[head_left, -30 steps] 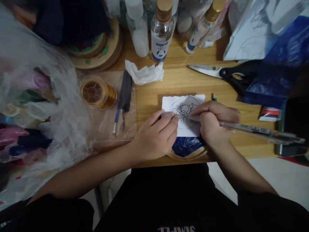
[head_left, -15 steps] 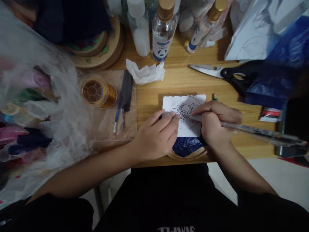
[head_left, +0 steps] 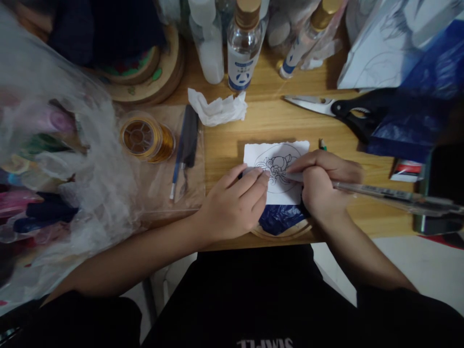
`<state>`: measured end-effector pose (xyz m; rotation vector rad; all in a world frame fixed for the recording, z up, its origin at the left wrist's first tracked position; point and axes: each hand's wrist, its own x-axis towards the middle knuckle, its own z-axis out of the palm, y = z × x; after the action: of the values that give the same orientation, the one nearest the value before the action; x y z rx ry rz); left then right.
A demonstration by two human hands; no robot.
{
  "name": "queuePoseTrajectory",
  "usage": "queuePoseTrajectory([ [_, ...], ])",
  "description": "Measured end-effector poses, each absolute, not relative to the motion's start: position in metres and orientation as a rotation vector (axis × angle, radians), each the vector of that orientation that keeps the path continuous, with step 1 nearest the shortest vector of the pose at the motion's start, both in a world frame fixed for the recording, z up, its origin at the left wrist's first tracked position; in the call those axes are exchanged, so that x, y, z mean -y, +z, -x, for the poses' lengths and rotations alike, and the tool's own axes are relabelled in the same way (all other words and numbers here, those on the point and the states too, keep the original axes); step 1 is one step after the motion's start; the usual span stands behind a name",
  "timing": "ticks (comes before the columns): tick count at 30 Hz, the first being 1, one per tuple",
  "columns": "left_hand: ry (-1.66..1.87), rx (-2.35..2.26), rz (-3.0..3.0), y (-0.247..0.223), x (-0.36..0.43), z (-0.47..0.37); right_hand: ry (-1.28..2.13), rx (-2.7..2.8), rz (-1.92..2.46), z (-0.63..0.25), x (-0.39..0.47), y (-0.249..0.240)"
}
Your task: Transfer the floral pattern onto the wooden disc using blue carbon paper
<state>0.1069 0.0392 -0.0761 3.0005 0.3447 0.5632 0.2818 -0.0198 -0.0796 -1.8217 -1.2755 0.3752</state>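
A small white sheet of paper (head_left: 286,195) with a torn top edge carries a line drawing of curling shapes inside a circle. Beneath it, dark blue film (head_left: 281,220) shows, stretched over a round wooden hoop (head_left: 304,229). My left hand (head_left: 237,205) lies flat on the paper's left side, fingers stretched out; a grey patch by the fingertips is hard to make out. My right hand (head_left: 326,186) is closed around a pen (head_left: 373,190), its point down on the drawing and its long clear barrel slanting off to the right.
Black-handled scissors (head_left: 348,108) lie beyond my right hand. Bottles, including a clear labelled one (head_left: 242,65), stand at the back near a crumpled tissue (head_left: 221,110). Left are a spool of golden thread (head_left: 147,139), a blue brush (head_left: 177,166) and a clear plastic bag (head_left: 97,193).
The pen's point has stayed on the drawing with barely visible movement. Both hands and the paper keep nearly the same place.
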Motion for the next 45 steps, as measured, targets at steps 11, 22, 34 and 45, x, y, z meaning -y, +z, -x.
queuePoseTrajectory([
  [11,0.567,-0.352,-2.956,-0.076,-0.039,-0.106,0.389,1.269,1.807,-0.281,0.019,-0.078],
  [22,0.526,-0.346,-2.886,-0.077,-0.039,-0.104,0.425,1.321,1.818,-0.280,0.017,-0.075],
  [34,0.566,-0.354,-2.936,-0.076,-0.039,-0.106,0.461,1.270,1.778,-0.281,0.018,-0.077],
  [45,0.641,-0.354,-2.880,-0.076,-0.039,-0.106,0.719,0.600,1.393,-0.284,0.008,-0.086],
])
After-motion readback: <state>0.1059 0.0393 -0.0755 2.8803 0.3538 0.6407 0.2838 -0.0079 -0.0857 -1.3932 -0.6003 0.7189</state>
